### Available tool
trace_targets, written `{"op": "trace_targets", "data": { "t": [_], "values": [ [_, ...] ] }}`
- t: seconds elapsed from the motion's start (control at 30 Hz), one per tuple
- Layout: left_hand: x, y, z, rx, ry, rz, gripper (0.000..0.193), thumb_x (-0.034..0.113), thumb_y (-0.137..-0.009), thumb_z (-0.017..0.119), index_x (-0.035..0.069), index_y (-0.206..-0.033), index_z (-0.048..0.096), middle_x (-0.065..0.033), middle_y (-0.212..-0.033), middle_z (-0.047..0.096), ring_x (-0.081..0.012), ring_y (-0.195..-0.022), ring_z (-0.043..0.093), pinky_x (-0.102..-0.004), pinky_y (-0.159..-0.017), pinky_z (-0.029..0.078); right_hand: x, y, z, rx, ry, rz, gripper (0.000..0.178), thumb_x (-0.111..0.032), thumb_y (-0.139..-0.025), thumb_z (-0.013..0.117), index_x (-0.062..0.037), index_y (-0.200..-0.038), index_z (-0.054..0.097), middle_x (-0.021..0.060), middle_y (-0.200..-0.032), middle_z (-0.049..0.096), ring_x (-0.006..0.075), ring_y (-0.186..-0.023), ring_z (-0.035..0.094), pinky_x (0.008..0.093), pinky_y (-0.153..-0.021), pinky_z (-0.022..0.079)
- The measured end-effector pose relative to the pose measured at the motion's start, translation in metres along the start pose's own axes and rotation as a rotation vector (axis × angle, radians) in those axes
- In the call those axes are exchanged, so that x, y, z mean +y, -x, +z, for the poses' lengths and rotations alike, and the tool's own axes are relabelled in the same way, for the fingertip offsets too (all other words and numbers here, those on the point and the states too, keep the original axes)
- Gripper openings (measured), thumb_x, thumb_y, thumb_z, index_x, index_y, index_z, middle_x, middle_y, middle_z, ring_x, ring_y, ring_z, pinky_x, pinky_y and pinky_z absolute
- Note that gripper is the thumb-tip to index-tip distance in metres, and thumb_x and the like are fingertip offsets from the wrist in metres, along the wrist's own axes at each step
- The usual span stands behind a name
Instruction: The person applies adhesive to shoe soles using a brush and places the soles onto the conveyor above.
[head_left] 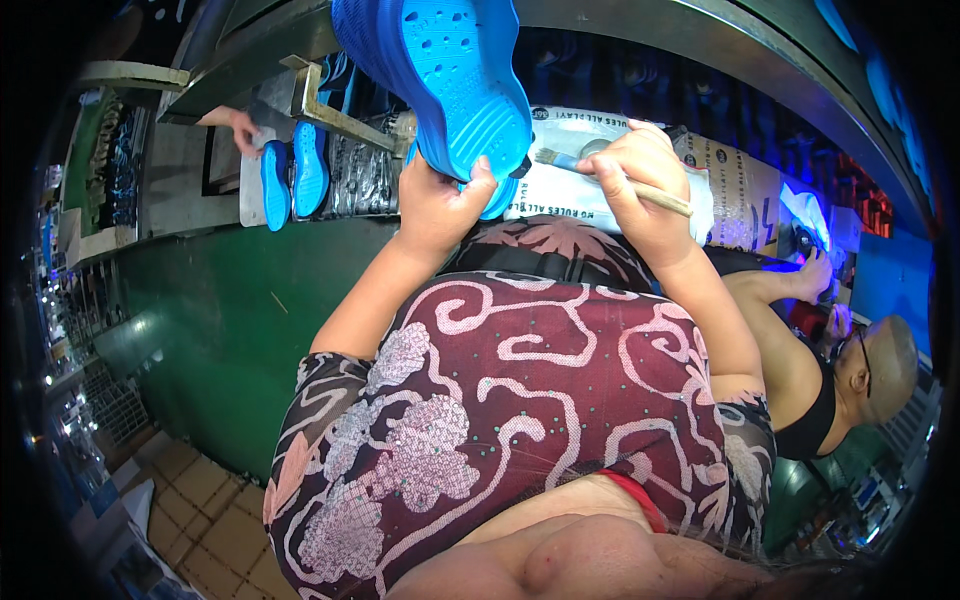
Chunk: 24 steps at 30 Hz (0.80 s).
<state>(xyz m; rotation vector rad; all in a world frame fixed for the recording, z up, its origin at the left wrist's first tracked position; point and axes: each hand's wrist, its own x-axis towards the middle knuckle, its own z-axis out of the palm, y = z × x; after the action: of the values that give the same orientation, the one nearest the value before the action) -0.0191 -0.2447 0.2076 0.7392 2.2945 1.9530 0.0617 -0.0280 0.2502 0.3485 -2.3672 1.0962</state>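
Note:
My left hand (440, 205) grips a bright blue clog-style shoe (468, 95) by its heel end. The clog is tilted so that its perforated insole shows. Just right of the heel, my right hand (640, 178) is closed around the wooden handle of a paintbrush (662, 198). The bristles point left toward the heel, a small distance from it. Below the held clog, part of another blue piece (497, 200) shows behind my left hand; most of it is hidden. White printed wrapping (570, 205) covers the surface beneath both hands.
Two blue shoe pieces (310, 180) stand on the line at left, near another person's hand (240, 130). A metal bracket (345, 118) juts out left of my clog. A co-worker (790, 340) sits close on my right. Green floor (230, 310) lies at left.

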Motion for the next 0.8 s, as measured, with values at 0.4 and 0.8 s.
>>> {"op": "trace_targets", "data": {
  "t": [0.4, 0.8],
  "values": [
    [-0.001, -0.002, 0.005, 0.037, -0.120, 0.159, 0.028, 0.009, -0.074, 0.064, 0.000, -0.099, 0.055, -0.0153, -0.089, 0.062, -0.0248, -0.076, 0.063, -0.0318, -0.068, 0.049, -0.004, -0.006, 0.007, 0.071, -0.050, -0.059, 0.015, -0.017, -0.076, 0.065, -0.0081, -0.064, 0.063, 0.0014, -0.059, 0.056, 0.0185, -0.055, 0.051, 0.0359, -0.074, 0.042],
    [-0.005, -0.010, 0.010, 0.118, -0.163, 0.403, 0.033, 0.006, -0.073, 0.064, -0.001, -0.103, 0.052, -0.0137, -0.086, 0.062, -0.0253, -0.073, 0.063, -0.0329, -0.066, 0.050, -0.008, -0.011, 0.012, 0.084, 0.018, -0.147, 0.016, -0.016, -0.080, 0.061, -0.0088, -0.066, 0.065, 0.0004, -0.059, 0.057, 0.0165, -0.056, 0.053, 0.0353, -0.077, 0.041]
  ]
}}
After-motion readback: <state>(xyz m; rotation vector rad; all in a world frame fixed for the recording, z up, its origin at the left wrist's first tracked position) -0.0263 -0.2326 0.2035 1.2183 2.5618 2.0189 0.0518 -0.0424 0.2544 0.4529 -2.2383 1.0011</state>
